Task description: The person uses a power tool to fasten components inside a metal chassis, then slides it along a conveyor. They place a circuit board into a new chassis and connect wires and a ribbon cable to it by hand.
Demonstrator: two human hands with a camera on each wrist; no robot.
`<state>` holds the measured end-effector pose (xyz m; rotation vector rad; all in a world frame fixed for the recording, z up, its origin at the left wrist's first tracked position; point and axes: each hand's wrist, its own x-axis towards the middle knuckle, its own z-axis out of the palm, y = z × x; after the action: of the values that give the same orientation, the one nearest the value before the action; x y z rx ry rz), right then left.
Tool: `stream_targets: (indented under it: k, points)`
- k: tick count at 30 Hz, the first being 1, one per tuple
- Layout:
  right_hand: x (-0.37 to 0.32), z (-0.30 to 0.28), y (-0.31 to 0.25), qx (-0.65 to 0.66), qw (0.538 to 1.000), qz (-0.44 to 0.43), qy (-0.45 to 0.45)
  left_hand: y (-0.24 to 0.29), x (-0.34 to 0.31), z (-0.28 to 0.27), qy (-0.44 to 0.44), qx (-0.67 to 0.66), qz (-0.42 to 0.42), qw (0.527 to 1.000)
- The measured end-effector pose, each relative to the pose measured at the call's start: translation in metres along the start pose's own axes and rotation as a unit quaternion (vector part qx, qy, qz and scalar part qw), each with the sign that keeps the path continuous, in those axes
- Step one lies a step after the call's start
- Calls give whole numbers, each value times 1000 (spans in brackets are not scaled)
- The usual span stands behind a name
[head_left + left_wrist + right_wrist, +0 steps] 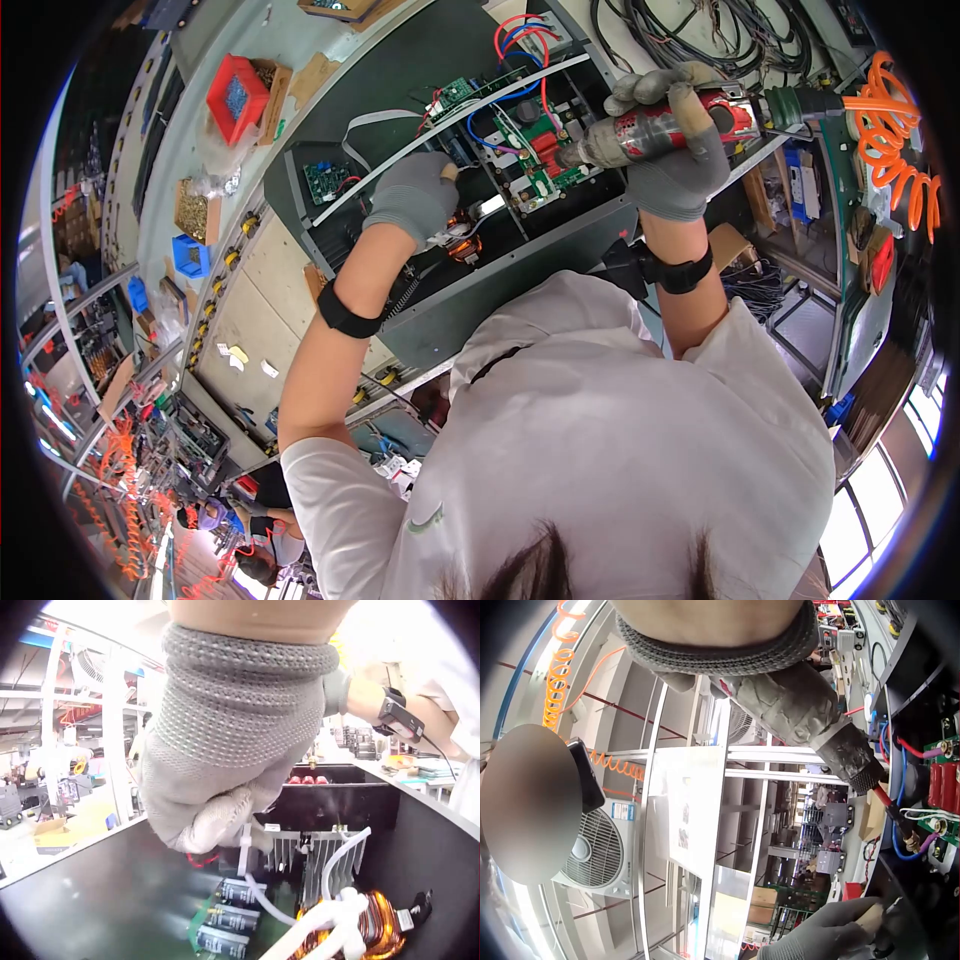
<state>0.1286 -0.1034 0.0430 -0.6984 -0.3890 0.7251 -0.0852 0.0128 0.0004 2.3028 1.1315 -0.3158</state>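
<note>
My gloved right hand [680,150] grips a red and grey air screwdriver [625,138], held nearly level in the head view. In the right wrist view the screwdriver's bit [889,802] reaches a brass terminal [913,841] beside blue and red wires. My gloved left hand [415,195] is inside the open black metal case [440,325], fingers curled. In the left wrist view it pinches a white-sleeved wire [259,894] near its upper end, above black capacitors [229,917] and beside a finned heat sink [341,859]. A copper coil [382,922] sits lower right.
A green circuit board [545,185] lies in the case. Left of it are a red bin [237,100], a blue bin [190,257] and a screw box [197,212]. Black cables [720,35] lie behind; an orange coiled hose [885,140] runs off right.
</note>
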Motion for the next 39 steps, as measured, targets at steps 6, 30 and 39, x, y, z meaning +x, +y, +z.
stream_targets:
  k: [6,30,39]
  points:
    - [-2,-1,3,12,1000,17,-15,-14,0,17,6,-97,18,995]
    - [51,-36,15,79,983,164,23,-8,-3,61,265,-13,45,963]
    - [65,-86,20,201,953,221,48,-1,-6,53,271,-47,78,958]
